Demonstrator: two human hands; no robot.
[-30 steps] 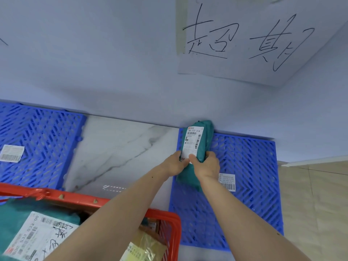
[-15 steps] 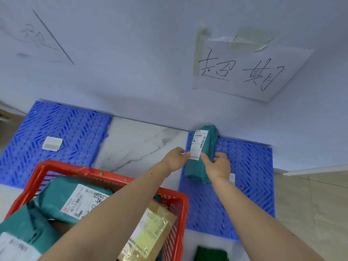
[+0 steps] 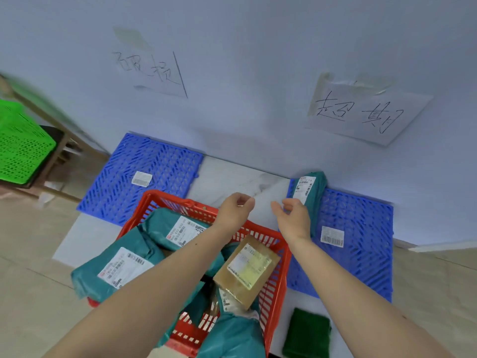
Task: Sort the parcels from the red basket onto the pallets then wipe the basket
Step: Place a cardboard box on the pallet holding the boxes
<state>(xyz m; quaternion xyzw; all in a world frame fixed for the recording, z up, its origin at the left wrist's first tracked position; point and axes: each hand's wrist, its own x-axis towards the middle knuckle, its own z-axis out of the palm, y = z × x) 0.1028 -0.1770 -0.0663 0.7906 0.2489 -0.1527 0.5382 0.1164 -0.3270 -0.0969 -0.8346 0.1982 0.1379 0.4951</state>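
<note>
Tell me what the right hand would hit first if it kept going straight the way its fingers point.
The right hand points up and away towards the wall. First in that line is probably the teal parcel lying on the right blue pallet, just beyond its fingertips. Depth is unclear, so it might pass above the parcel.

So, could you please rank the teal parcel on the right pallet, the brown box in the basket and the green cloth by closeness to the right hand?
From the right hand:
1. Teal plastic parcel, beside the fingers, right pallet.
2. Brown cardboard box, lower left, in the basket.
3. Dark green cloth, on the floor, nearest the camera.
</note>
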